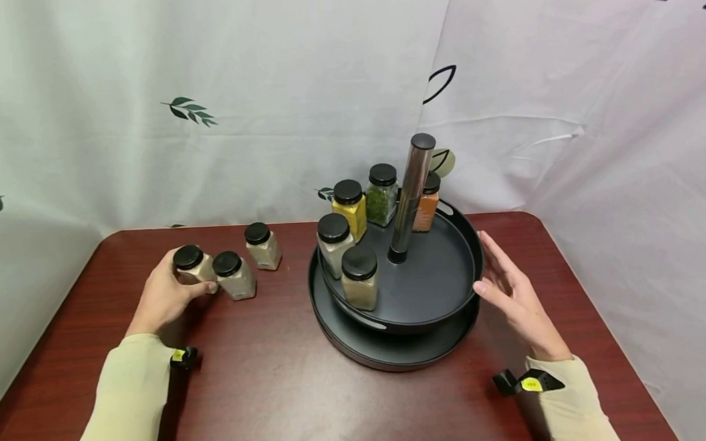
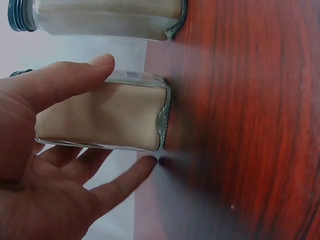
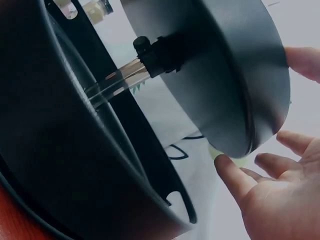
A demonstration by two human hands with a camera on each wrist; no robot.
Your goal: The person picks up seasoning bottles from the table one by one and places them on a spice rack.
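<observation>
My left hand [image 1: 165, 293] pinches a spice jar [image 1: 196, 265] with a black lid and beige powder. In the left wrist view the thumb lies along one side of this jar [image 2: 110, 117], with fingers on the other. A second pale-powder jar [image 1: 236, 280] stands right beside it, and a third [image 1: 263, 247] a little behind. My right hand [image 1: 515, 295] is at the right rim of a black two-tier turntable [image 1: 440, 276]. In the right wrist view, its loosely extended fingers [image 3: 232, 177] and thumb are at the edge of the upper tray [image 3: 235, 75].
On the upper tray stand several jars: yellow [image 1: 352, 210], green [image 1: 382, 195], orange [image 1: 427, 206] and two with pale contents [image 1: 360, 280] on the left side. A tall metallic post [image 1: 412, 197] rises from its middle. A white curtain [image 1: 263, 105] hangs behind the reddish wooden table [image 1: 248, 399].
</observation>
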